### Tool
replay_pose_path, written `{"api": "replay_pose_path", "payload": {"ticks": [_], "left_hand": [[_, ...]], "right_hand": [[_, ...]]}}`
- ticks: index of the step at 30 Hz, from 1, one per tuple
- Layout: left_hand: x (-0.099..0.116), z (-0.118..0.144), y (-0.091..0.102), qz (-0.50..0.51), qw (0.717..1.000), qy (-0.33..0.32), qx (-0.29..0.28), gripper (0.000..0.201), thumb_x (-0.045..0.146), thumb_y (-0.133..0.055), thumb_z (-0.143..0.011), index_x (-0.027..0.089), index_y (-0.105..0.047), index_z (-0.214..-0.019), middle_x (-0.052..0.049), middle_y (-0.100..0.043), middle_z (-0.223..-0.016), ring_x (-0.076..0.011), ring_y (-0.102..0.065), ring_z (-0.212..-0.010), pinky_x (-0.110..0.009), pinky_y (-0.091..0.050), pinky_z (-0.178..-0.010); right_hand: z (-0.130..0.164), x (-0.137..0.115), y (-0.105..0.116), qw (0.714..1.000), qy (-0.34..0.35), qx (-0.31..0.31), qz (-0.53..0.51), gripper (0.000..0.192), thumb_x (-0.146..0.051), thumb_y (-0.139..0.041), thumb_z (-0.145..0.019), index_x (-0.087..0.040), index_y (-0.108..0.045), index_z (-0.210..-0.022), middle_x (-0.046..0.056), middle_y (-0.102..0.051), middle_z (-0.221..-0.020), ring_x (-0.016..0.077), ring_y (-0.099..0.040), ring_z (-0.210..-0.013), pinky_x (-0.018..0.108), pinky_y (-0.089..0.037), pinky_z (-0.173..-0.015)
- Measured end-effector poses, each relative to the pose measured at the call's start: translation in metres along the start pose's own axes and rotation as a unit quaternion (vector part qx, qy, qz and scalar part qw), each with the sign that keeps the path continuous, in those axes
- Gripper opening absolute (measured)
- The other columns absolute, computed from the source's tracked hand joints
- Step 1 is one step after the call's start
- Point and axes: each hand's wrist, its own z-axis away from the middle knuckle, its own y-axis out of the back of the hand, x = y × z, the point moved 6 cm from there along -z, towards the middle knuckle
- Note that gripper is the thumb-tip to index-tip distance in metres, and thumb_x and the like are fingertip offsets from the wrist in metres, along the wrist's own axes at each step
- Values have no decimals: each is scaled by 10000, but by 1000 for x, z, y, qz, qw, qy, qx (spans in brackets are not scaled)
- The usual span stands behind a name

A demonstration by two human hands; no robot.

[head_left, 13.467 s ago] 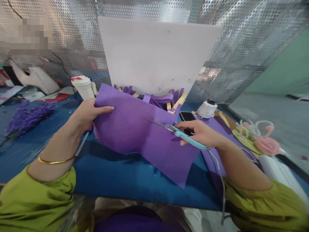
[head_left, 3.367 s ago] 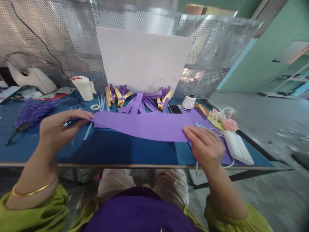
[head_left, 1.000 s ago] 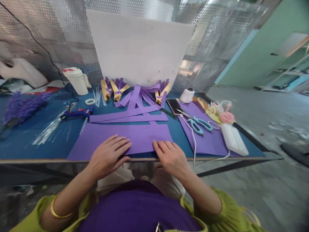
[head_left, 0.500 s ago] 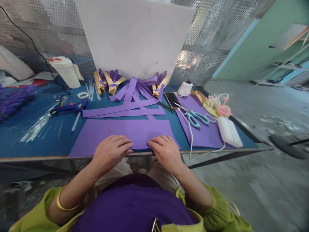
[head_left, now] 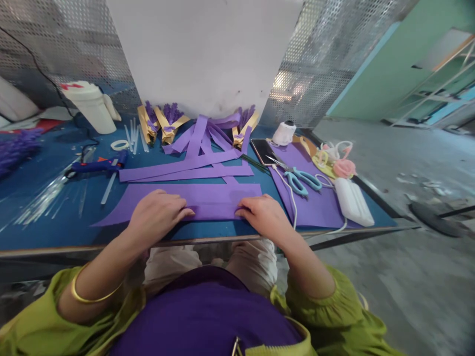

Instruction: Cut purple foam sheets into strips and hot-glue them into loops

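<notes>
A purple paper sheet [head_left: 211,201] lies across the front of the table, its near edge curled up and over between my hands. My left hand [head_left: 158,215] pinches that edge left of the middle, thumb against the fingers. At the right part of the same edge, my right hand [head_left: 261,215] grips the paper in a matching pinch. The sheet's left corner spreads out past my left hand. Just beyond the sheet lie long purple paper strips [head_left: 181,168], some crossing each other.
At the right, blue-handled scissors [head_left: 300,180] and a phone [head_left: 263,151] rest by more purple paper [head_left: 315,210] and a white power bank [head_left: 354,201]. A glue gun [head_left: 98,165] lies left. Small gold-wrapped purple bouquets [head_left: 168,123] stand at the back.
Both hands have moved forward, away from the table's front edge. The near edge of the purple sheet has come up and folded over with them.
</notes>
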Motion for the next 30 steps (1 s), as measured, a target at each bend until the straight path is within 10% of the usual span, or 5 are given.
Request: {"api": "replay_pose_path", "payload": {"ticks": [30], "left_hand": [[-8,-17,-13,40,998,-48,-24,440,444,-442,-1027,194,-651,-732,-30,-692,-714,-206,-604,-680,-400,-352,-796]], "right_hand": [[-15,11,-7,998,37,42,-16,132,-303,-672,-926,-191,-680,-857,19,-754,-837,186,-653,-792,325,-293,-754]]}}
